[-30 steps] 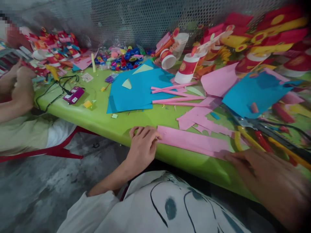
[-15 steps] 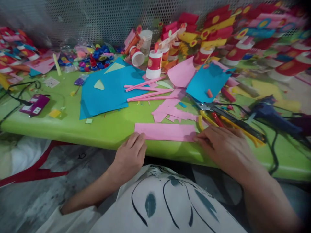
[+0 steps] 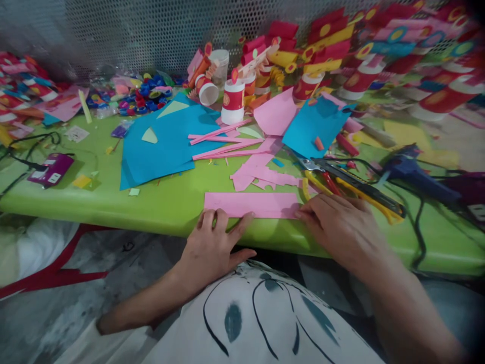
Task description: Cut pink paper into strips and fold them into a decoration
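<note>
Pink strip (image 3: 253,202) lies between and just beyond the fingers of left hand (image 3: 212,243), spread on its near edge, and right hand (image 3: 335,220), pinching its right end; even pressure should keep it straight.

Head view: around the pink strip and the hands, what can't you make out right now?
All in the head view:
Pink strip: underside hidden, facing the green table.
Right hand: some fingertips hidden behind the hand itself, so its grip is unclear.
Purple device at far right: cut off by the picture's edge.
Purple box at left: label too small to read.
</note>
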A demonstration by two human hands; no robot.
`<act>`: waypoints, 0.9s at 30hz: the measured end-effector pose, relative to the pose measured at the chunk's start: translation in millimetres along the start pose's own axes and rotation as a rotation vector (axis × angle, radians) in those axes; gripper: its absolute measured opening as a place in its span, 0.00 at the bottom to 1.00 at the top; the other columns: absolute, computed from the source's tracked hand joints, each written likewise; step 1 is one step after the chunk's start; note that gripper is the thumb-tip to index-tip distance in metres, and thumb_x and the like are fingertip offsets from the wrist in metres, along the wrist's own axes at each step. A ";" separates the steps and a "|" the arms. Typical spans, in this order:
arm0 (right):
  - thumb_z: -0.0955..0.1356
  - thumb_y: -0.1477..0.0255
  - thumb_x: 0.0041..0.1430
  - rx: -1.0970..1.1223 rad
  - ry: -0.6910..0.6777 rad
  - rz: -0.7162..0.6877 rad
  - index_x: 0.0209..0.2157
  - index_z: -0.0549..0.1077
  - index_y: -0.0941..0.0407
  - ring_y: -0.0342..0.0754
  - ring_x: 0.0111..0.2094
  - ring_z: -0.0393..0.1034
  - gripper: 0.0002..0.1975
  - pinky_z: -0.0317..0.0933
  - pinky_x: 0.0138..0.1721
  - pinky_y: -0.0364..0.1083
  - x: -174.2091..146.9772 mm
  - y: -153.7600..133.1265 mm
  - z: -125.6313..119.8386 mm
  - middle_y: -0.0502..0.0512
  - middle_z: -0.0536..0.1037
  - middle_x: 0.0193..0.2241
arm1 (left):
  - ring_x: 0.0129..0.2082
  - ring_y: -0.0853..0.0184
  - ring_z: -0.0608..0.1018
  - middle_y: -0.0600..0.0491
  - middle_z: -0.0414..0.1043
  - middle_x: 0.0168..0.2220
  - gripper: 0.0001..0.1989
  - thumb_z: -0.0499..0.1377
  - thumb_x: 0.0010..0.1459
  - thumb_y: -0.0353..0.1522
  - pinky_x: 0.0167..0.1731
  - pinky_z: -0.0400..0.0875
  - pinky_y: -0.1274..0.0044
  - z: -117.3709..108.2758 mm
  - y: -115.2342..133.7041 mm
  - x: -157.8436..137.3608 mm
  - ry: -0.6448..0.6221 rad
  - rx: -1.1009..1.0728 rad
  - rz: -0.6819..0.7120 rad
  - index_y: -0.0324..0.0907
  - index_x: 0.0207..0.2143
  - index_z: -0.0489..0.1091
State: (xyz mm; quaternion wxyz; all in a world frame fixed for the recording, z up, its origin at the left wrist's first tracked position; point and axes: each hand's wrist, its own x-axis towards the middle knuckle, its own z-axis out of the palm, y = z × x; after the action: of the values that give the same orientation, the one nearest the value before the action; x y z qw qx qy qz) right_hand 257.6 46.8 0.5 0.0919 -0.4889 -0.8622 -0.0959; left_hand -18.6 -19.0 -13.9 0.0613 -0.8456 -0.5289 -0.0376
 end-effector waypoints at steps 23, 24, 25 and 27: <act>0.64 0.64 0.71 0.253 0.228 -0.265 0.66 0.62 0.66 0.56 0.68 0.60 0.28 0.35 0.73 0.64 -10.6 -97.7 35.0 0.66 0.66 0.66 | 0.51 0.46 0.69 0.41 0.67 0.60 0.27 0.63 0.60 0.46 0.49 0.73 0.56 -0.7 3.0 2.5 0.008 0.046 0.050 0.44 0.58 0.73; 0.64 0.64 0.71 0.236 0.209 -0.236 0.66 0.62 0.66 0.55 0.68 0.59 0.29 0.32 0.73 0.64 -12.7 -98.8 38.0 0.66 0.64 0.67 | 0.51 0.46 0.69 0.41 0.68 0.60 0.28 0.63 0.59 0.46 0.49 0.73 0.56 -0.5 3.0 1.9 0.009 0.049 0.054 0.44 0.59 0.72; 0.64 0.64 0.71 0.224 0.200 -0.208 0.67 0.61 0.66 0.55 0.68 0.60 0.29 0.29 0.73 0.63 -15.4 -99.0 39.2 0.66 0.64 0.67 | 0.51 0.45 0.69 0.42 0.68 0.60 0.29 0.63 0.59 0.46 0.49 0.73 0.55 -0.3 2.9 1.4 0.011 0.051 0.055 0.44 0.60 0.71; 0.64 0.65 0.72 0.217 0.184 -0.156 0.67 0.60 0.64 0.52 0.67 0.62 0.29 0.23 0.73 0.63 -20.8 -96.6 37.0 0.64 0.66 0.67 | 0.52 0.45 0.69 0.42 0.68 0.61 0.31 0.62 0.61 0.46 0.49 0.73 0.55 0.5 2.7 0.2 0.018 0.051 0.051 0.45 0.64 0.67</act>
State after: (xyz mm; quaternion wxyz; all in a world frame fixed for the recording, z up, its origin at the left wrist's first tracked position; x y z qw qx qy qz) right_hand 182.6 -9.6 -47.7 0.2152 -0.3969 -0.8907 -0.0533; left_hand -16.0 -20.0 -14.6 0.0886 -0.8567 -0.5072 -0.0302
